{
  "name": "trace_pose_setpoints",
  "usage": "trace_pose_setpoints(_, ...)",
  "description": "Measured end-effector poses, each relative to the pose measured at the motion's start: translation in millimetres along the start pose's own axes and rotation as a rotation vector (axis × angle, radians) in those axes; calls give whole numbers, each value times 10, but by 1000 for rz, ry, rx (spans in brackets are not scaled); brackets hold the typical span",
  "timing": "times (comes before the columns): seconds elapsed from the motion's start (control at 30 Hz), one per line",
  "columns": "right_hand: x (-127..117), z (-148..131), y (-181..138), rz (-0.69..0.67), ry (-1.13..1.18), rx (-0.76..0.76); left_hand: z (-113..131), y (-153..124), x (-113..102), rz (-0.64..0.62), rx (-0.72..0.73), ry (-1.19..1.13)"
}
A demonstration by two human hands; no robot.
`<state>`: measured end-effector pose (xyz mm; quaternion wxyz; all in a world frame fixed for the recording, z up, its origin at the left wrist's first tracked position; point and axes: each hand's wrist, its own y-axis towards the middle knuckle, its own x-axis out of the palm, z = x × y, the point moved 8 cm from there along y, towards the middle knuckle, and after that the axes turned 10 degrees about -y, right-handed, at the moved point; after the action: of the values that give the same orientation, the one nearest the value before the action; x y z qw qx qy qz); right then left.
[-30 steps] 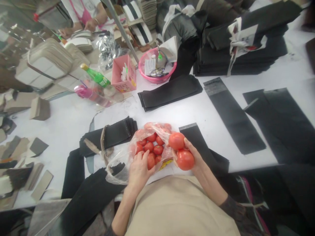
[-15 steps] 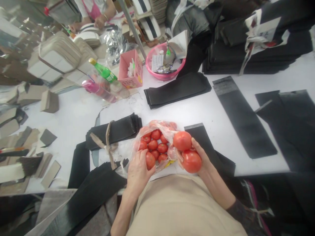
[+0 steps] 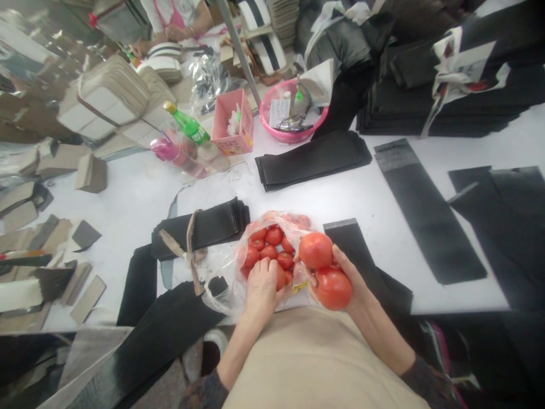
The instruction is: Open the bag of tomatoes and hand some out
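Observation:
A clear plastic bag (image 3: 238,267) full of several small red tomatoes (image 3: 272,236) lies at the near edge of the white table (image 3: 349,193). My left hand (image 3: 261,287) reaches into the bag's mouth, fingers curled over a tomato (image 3: 280,278) inside. To the right of the bag, my right hand (image 3: 347,278) cups two large tomatoes (image 3: 326,270), one stacked over the other. A flat black bag (image 3: 361,255) lies beneath that hand.
A tied bundle of black bags (image 3: 200,227) lies left of the tomatoes, more black stacks (image 3: 313,159) behind. A pink box (image 3: 234,122), pink basin (image 3: 293,111), green bottle (image 3: 187,125) and cardboard pieces (image 3: 51,267) sit further back. Another person's hand (image 3: 179,34) works at far left.
My left hand has pushed further into the bag and closed over a tomato. My right hand keeps its two large tomatoes, barely moved.

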<state>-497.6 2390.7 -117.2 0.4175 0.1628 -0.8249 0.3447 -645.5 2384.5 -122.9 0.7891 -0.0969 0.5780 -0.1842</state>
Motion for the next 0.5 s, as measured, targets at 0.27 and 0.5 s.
trace_pose_setpoints(0.27,298,66,92,-51,15,55,-32,101,176,27,49,-12)
trace_pose_setpoints(0.5,255,101,215,129,-8,37,-89,105,-4,97,50,-699)
